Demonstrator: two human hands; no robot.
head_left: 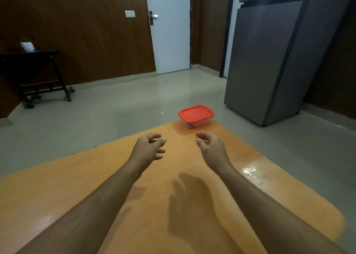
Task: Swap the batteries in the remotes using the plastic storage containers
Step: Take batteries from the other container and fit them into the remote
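Observation:
A clear plastic storage container with a red lid (pixel 196 115) stands at the far corner of the orange wooden table (pixel 86 176), lid on. Something small and dark shows through its wall, too blurred to name. My left hand (pixel 149 147) hovers above the table, just short of the container and to its left, fingers curled and apart, holding nothing. My right hand (pixel 211 146) hovers close in front of the container, fingers loosely curled, empty too. No remote is in view.
A grey refrigerator (pixel 269 57) stands on the tiled floor beyond the table at the right. A white door (pixel 170 32) is at the back, and a dark wheeled stand (pixel 38 74) stands at the left wall. The table's far edge runs diagonally.

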